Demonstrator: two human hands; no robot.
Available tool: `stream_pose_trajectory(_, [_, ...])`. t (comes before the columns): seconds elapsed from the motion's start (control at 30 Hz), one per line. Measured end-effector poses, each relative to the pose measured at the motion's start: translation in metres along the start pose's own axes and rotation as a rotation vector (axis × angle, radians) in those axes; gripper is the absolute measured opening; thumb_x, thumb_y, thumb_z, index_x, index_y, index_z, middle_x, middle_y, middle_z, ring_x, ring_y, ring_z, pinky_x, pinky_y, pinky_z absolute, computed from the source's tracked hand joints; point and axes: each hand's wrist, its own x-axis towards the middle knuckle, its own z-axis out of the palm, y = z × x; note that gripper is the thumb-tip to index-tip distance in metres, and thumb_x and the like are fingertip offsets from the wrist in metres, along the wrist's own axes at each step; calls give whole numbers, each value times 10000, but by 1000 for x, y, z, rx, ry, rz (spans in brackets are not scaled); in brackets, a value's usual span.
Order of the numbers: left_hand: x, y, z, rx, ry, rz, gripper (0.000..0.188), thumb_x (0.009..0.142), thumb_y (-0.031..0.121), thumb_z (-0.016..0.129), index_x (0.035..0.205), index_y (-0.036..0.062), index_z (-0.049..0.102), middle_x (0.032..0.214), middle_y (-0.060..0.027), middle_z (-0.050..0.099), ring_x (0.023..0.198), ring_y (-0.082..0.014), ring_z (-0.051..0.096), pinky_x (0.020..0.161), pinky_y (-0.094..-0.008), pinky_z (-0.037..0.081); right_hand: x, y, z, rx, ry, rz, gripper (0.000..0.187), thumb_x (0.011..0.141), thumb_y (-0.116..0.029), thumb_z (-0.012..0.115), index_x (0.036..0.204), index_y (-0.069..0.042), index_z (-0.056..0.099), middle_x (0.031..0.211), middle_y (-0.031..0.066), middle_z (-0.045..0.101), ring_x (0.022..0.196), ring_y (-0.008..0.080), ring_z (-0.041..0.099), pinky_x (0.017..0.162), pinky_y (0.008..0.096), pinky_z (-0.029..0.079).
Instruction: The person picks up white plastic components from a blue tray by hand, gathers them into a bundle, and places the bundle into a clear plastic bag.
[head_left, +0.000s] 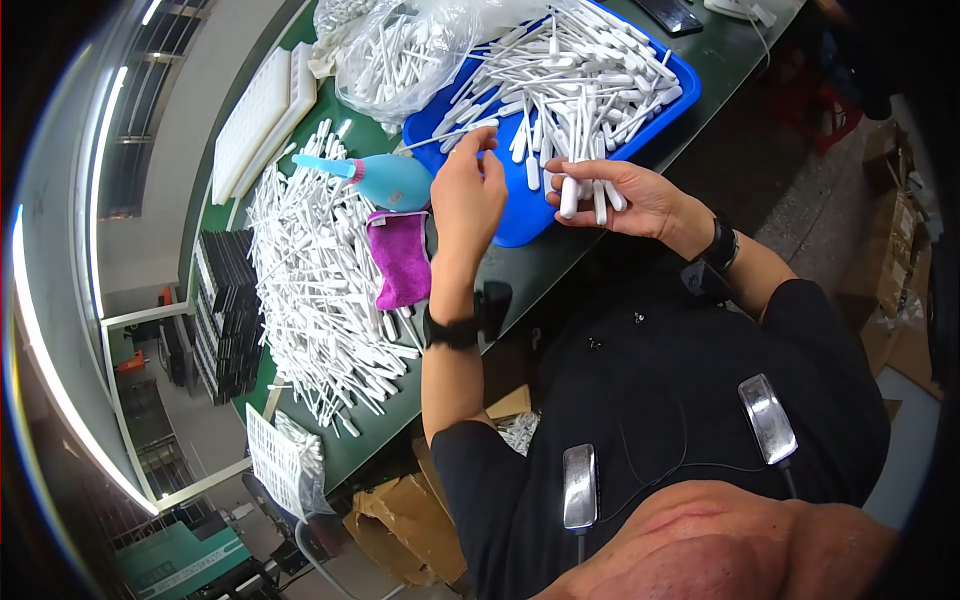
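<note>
My left hand (470, 195) is raised over the near left side of a blue tray (515, 215), its thumb and fingertips pinching one white plastic stick (440, 138) with a thicker end. To its right, my right hand (630, 195) is turned palm up at the tray's near edge. Its fingers close round several more white plastic sticks (570, 197), thick ends toward me. A heap of the same sticks (600, 60) fills the far part of the tray. Just left of my left hand lies a light-blue squeeze bulb (395, 182) with a pointed nozzle.
A large pile of white sticks (320, 280) spreads over the green table (370, 440), beside a purple cloth (400, 260). Around it are a clear bag of sticks (400, 60), white slabs (255, 120) and stacked black trays (225, 310). A phone (668, 14) lies beyond the tray.
</note>
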Motion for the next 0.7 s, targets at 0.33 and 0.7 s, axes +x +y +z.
stream_pose_trajectory(0.33, [35, -37, 44, 857, -149, 10, 235, 854, 159, 558, 989, -28, 512, 957, -221, 636, 841, -415, 660, 754, -468, 529, -4, -5, 4, 42, -58, 38, 202, 959, -179, 586, 1085, -21, 596, 1000, 100, 662, 927, 239, 677, 782, 396, 597])
stream_pose_trajectory(0.7, [37, -31, 33, 676, -102, -140, 242, 859, 154, 536, 997, -45, 539, 972, -275, 650, 860, -451, 649, 778, -500, 521, 9, -2, -2, 55, -44, 20, 180, 916, -178, 658, 969, -10, 620, 878, 79, 665, 777, 193, 673, 742, 363, 601])
